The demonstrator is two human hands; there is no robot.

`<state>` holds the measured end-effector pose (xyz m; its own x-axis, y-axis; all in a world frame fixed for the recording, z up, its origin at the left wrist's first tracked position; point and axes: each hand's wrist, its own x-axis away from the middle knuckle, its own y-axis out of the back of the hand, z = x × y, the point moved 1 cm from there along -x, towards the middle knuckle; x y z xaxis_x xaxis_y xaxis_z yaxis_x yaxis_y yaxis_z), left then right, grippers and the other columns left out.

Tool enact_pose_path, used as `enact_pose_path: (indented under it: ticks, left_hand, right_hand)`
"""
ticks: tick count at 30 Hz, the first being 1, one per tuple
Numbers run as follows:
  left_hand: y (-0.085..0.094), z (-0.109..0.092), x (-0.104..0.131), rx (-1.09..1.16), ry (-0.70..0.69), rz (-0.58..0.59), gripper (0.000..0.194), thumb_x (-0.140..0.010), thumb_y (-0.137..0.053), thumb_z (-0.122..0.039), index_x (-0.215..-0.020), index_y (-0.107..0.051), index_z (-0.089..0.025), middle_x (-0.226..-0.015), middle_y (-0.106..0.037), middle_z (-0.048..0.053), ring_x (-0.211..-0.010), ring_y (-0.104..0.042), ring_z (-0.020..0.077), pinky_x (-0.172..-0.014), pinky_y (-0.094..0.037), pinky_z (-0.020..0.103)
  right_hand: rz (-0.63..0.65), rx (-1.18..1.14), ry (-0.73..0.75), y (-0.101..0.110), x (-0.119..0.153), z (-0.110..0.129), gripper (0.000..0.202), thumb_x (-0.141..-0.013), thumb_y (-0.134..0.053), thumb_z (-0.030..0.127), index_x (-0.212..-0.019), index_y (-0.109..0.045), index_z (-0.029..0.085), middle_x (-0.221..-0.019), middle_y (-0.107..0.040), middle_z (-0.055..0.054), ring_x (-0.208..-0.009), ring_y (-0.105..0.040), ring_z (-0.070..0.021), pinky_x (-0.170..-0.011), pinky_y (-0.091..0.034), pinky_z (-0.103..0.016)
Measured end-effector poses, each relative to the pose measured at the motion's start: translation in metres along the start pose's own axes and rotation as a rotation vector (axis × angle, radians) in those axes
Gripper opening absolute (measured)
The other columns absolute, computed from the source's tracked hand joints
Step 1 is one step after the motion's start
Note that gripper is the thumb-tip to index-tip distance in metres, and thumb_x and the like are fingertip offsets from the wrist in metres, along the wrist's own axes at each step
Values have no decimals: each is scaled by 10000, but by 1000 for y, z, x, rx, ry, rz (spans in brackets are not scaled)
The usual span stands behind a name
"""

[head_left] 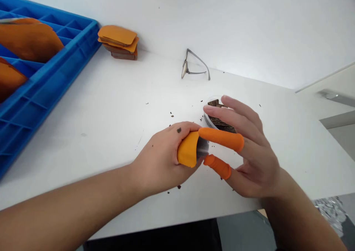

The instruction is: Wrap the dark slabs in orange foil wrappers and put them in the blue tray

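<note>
My left hand [161,156] is wrapped around a small orange-yellow pouch [188,149], whose open mouth with a silvery inside faces right. A dark crumb sticks to the back of that hand. My right hand [249,147] wears orange finger cots [220,138] on thumb and index finger. Those two tips are spread apart at the pouch's mouth; whether they touch its edge I cannot tell. The other right fingers stretch over a round clear tub [208,122] of dark brown strip-like pieces [222,124], partly hidden by the hand.
A blue compartmented crate [55,73] with orange pouches [30,38] in it stands at the left. A stack of orange packets [119,40] and folded glasses [185,68] lie near the wall. Dark crumbs dot the white table [105,125]. A cabinet handle [335,95] juts out at the right.
</note>
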<state>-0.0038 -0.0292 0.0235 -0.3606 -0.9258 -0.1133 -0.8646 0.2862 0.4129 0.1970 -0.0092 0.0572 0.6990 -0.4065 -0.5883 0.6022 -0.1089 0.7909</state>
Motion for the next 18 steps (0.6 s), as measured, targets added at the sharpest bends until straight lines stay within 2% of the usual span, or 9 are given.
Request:
enact_pose_path:
  ticks: [3, 6, 8, 12, 16, 18]
  left_hand:
    - [1, -3, -1, 41, 41, 60, 245, -849, -653, -299, -1082, -588, -265, -949, -686, -8, -790, -664, 162, -664, -556, 301]
    - [1, -5, 0, 77, 13, 108, 282, -866, -639, -328, -1130, -558, -266, -931, -688, 4, -843, -688, 191, -670, -559, 310]
    - [1, -5, 1, 89, 9, 142, 248, -883, -632, -348, -1102, -551, -265, -920, -688, 5, -849, -691, 193, -682, -563, 315]
    - [1, -4, 2, 59, 32, 186, 175, -895, -631, -364, -988, -537, -249, -900, -683, 2, -729, -654, 159, -646, -548, 311]
    - [-2, -3, 1, 12, 20, 161, 314, -881, -652, -349, -1161, -540, -263, -1011, -710, 10, -815, -683, 176, -671, -543, 312]
    - [-3, -3, 2, 12, 10, 161, 315, -884, -657, -351, -1164, -543, -263, -1040, -717, 8, -840, -690, 175, -698, -550, 315]
  right_hand:
    - [30, 7, -31, 0, 1, 1, 562, -833, -703, 216, -1374, -551, 195, -1501, -579, -125, -1512, -403, -320, -1244, -400, -563]
    - [23, 17, -54, 0, 1, 1, 423, -843, -709, 222, -1249, -595, 261, -1484, -602, -85, -1493, -437, -339, -1218, -436, -582]
    - [14, 17, -40, 0, 0, 0, 379, -838, -709, 200, -1202, -615, 249, -1465, -615, -99, -1476, -459, -351, -1206, -448, -588]
    - [18, 3, -42, -1, 0, -3, 419, -841, -703, 172, -1247, -611, 209, -1451, -619, -127, -1470, -465, -336, -1200, -455, -593]
    - [33, -34, -21, 0, -1, -5, 263, -846, -696, 133, -1089, -648, 221, -1399, -659, -117, -1449, -496, -325, -1143, -522, -581]
    - [35, -47, -11, 1, -1, -5, 232, -851, -695, 119, -1055, -665, 225, -1351, -691, -108, -1416, -536, -309, -1118, -555, -559]
